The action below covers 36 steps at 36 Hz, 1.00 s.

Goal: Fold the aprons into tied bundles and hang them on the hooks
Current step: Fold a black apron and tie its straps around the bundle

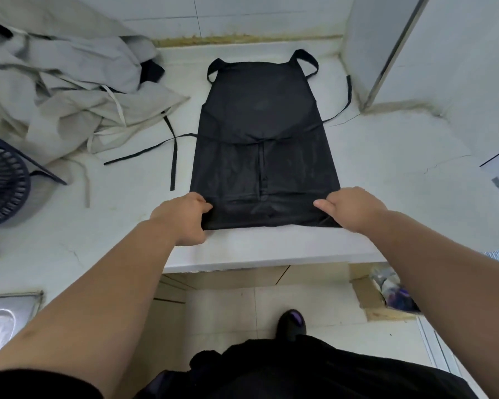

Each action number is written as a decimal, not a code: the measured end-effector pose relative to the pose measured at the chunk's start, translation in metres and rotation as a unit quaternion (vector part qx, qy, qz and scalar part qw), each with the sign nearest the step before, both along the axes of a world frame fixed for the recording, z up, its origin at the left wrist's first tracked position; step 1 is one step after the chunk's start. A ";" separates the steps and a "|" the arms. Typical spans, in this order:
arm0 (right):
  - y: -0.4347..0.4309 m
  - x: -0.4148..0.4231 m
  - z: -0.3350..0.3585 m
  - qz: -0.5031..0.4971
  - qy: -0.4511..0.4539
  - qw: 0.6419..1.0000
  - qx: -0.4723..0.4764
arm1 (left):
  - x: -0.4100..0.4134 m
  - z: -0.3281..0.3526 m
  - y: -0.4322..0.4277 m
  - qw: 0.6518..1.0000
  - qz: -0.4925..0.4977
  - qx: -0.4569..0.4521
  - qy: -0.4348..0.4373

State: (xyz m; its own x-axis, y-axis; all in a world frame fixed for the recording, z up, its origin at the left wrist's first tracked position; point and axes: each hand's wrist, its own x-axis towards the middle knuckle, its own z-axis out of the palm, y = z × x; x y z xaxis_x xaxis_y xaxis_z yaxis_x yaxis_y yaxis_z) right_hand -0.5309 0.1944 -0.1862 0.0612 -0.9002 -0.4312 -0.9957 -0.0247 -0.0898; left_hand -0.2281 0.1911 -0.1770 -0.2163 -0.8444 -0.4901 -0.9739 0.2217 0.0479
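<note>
A black apron [262, 145] lies flat on the white counter [386, 174], its sides folded in to a long narrow shape with the neck loops at the far end. Its black waist ties [167, 145] trail out to the left and to the right [348, 93]. My left hand [182, 217] grips the near left corner of the apron. My right hand [352, 208] grips the near right corner. A heap of beige aprons [69, 90] with pale ties lies at the far left of the counter. No hooks are in view.
A dark round wire basket [3, 182] stands at the left edge. A steel sink [3, 315] is at the lower left. A grey upright panel [386, 47] rises at the far right. Below the counter edge are a tiled floor, my shoe [291, 323] and a cardboard box [386, 292].
</note>
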 end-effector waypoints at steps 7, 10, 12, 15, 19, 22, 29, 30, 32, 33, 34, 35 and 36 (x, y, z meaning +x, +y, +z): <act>-0.012 0.003 0.016 0.008 -0.115 0.987 0.115 | 0.001 0.005 -0.013 0.978 0.158 0.028 0.133; -0.023 0.003 0.021 0.016 -0.140 0.974 0.176 | 0.007 0.008 -0.016 0.926 0.281 0.051 0.247; -0.029 -0.001 0.022 0.006 -0.156 0.967 0.199 | 0.013 0.003 -0.015 0.888 0.336 0.050 0.309; -0.033 -0.011 0.020 -0.047 -0.221 0.954 0.196 | 0.017 -0.006 -0.011 0.829 0.395 0.026 0.394; -0.032 -0.025 0.008 -0.136 -0.318 0.927 0.147 | 0.015 -0.020 -0.004 0.805 0.419 -0.019 0.420; -0.037 -0.032 0.002 -0.214 -0.387 0.890 0.114 | 0.006 -0.026 -0.007 0.814 0.413 -0.057 0.404; -0.040 -0.039 -0.006 -0.288 -0.485 0.821 0.083 | -0.005 -0.034 -0.021 0.831 0.439 -0.101 0.326; -0.041 -0.038 -0.006 -0.280 -0.492 0.820 0.087 | -0.005 -0.036 -0.022 0.833 0.441 -0.105 0.316; -0.039 -0.032 -0.005 -0.250 -0.465 0.846 0.075 | -0.007 -0.038 -0.024 0.842 0.437 -0.111 0.296; -0.038 -0.030 -0.007 -0.235 -0.431 0.869 0.057 | -0.007 -0.039 -0.025 0.846 0.434 -0.113 0.287; -0.036 -0.028 -0.011 -0.232 -0.390 0.891 0.025 | -0.008 -0.039 -0.026 0.850 0.433 -0.116 0.278; -0.036 -0.027 -0.017 -0.238 -0.347 0.907 -0.012 | -0.008 -0.040 -0.027 0.852 0.431 -0.118 0.272; -0.036 -0.025 -0.019 -0.247 -0.307 0.918 -0.040 | -0.007 -0.041 -0.028 0.854 0.431 -0.121 0.265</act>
